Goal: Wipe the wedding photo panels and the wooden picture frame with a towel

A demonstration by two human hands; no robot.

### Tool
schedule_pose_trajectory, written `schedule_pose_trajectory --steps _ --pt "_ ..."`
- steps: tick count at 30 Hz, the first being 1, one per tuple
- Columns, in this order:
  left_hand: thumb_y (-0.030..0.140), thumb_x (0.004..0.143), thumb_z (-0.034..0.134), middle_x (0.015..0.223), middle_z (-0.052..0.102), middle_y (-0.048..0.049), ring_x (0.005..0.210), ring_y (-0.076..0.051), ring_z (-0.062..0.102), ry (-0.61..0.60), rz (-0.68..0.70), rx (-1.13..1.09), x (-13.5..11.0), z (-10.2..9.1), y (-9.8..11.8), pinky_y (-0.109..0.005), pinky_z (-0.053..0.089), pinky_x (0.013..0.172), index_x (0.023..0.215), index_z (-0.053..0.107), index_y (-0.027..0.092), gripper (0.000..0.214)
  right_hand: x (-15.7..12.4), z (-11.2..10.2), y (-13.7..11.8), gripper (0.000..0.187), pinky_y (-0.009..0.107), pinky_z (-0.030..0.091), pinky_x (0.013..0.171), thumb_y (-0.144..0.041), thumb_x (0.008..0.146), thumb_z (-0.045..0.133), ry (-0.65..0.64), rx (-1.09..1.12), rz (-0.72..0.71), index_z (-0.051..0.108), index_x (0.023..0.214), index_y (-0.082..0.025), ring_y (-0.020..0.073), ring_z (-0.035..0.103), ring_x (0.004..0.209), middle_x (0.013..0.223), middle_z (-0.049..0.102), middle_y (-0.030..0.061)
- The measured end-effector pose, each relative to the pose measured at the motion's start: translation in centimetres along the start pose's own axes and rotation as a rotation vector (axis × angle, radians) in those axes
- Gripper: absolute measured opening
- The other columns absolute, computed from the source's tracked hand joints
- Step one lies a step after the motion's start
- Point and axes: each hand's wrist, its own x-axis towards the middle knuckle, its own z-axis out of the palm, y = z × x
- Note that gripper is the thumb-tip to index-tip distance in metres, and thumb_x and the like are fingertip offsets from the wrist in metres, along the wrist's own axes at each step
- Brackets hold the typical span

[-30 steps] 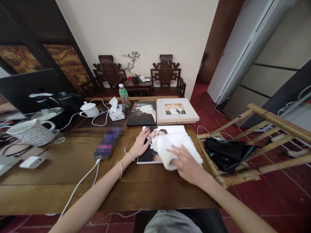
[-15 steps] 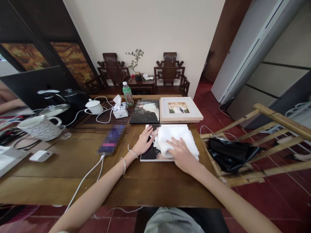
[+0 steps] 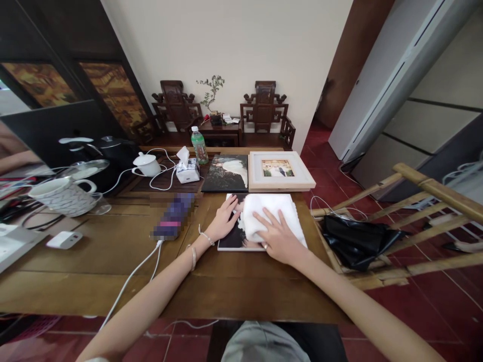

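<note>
A photo panel [image 3: 228,242] with white edges and a dark picture lies flat near the front of the wooden table. Much of its right part is hidden under a folded white cloth [image 3: 290,208]. My right hand [image 3: 278,235] rests on the cloth with its fingers spread, pressing it to the panel. At the panel's left side my left hand [image 3: 225,217] lies flat, fingers stretched over the upper left edge. It holds nothing.
Behind the panel lie a dark photo panel [image 3: 222,182] and a white picture frame [image 3: 254,176]. A tissue box [image 3: 188,173], green bottle [image 3: 198,146], lidded cup [image 3: 146,165], patterned mug [image 3: 60,197] and blurred-out phone [image 3: 174,216] stand or lie leftward. A bamboo chair [image 3: 426,193] is at right.
My right hand and the cloth have shifted slightly left over the panel, and the fingers are spread wider. My left hand has stayed in place.
</note>
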Motion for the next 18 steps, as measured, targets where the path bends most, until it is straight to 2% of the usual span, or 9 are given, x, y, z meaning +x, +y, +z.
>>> schedule_pose_trajectory --steps 4,7,10,15,18 --pt "0.036 0.096 0.037 0.151 0.037 -0.015 0.142 -0.026 0.028 -0.013 -0.022 0.012 0.0 0.0 0.0 -0.049 0.026 0.115 0.137 0.046 0.013 0.048 3.0 0.1 1.8 0.033 0.072 0.017 0.106 -0.019 0.086 0.054 0.01 -0.034 0.016 0.066 0.116 -0.021 0.04 0.021 0.141 0.153 0.034 0.0088" --pt "0.034 0.095 0.037 0.15 0.038 -0.0144 0.142 -0.024 0.03 0.011 -0.011 -0.002 0.1 -0.2 0.3 -0.047 0.025 0.116 0.136 0.047 0.013 0.047 3.2 0.4 1.7 0.029 0.073 0.017 0.105 -0.018 0.087 0.054 0.008 -0.058 0.001 0.068 0.112 -0.02 0.0415 0.021 0.141 0.152 0.036 0.0095" --pt "0.034 0.095 0.04 0.147 0.043 -0.0135 0.14 -0.023 0.034 0.04 0.003 -0.015 0.1 -0.3 0.7 -0.045 0.027 0.116 0.133 0.051 0.013 0.045 1.1 0.6 0.5 0.026 0.072 0.016 0.107 -0.018 0.088 0.054 0.023 -0.047 -0.033 0.07 0.108 -0.021 0.0407 0.021 0.141 0.152 0.036 0.0088" --pt "0.035 0.094 0.04 0.143 0.048 -0.0142 0.138 -0.024 0.038 0.042 0.006 -0.004 0.1 -0.5 1.0 -0.046 0.029 0.115 0.129 0.056 0.012 0.045 -4.2 0.5 -3.3 0.02 0.073 0.013 0.107 -0.022 0.089 0.055 0.017 0.021 -0.093 0.073 0.097 -0.023 0.041 0.018 0.142 0.155 0.03 0.0068" --pt "0.033 0.094 0.039 0.146 0.045 -0.0138 0.14 -0.024 0.033 0.019 -0.001 -0.014 0.0 -0.5 0.7 -0.046 0.026 0.116 0.132 0.053 0.012 0.045 -5.3 0.0 -4.3 0.02 0.072 0.013 0.108 -0.024 0.089 0.055 -0.007 0.069 -0.105 0.073 0.097 -0.024 0.0395 0.017 0.142 0.156 0.027 0.0052"
